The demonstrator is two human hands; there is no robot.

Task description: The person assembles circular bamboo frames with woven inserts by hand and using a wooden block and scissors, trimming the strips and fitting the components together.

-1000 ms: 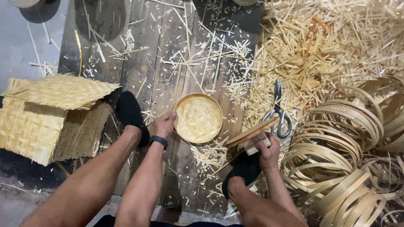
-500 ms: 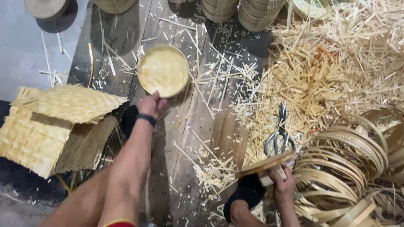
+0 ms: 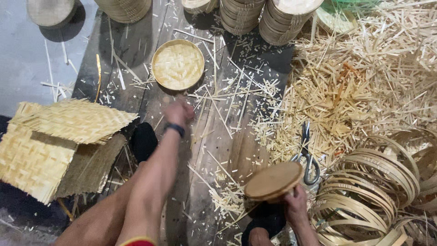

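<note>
While you sit over the dark plank floor (image 3: 136, 50), the parts of the scene read as follows.

Left hand: your left hand (image 3: 178, 112), blurred, hangs at centre frame above the planks with nothing in it; the blur hides whether the fingers are spread or curled. A dark band circles the wrist.

Woven tray: the round woven tray (image 3: 178, 64) lies flat on the planks at upper centre, just beyond your left hand and apart from it.

Right hand: your right hand (image 3: 296, 201), at lower right, grasps a round wooden disc (image 3: 273, 181) from below, fingers closed on its near edge; the disc sits tilted above the floor.

Scissors: a pair of scissors (image 3: 307, 155) lies just right of the disc, handles toward you, at the edge of the litter.

Surroundings: loose bamboo slivers (image 3: 359, 86) fill the upper right; coiled bamboo strips (image 3: 378, 191) pile up at lower right; flat woven mats (image 3: 50, 141) are stacked at left; stacked round baskets (image 3: 264, 16) line the top edge.
</note>
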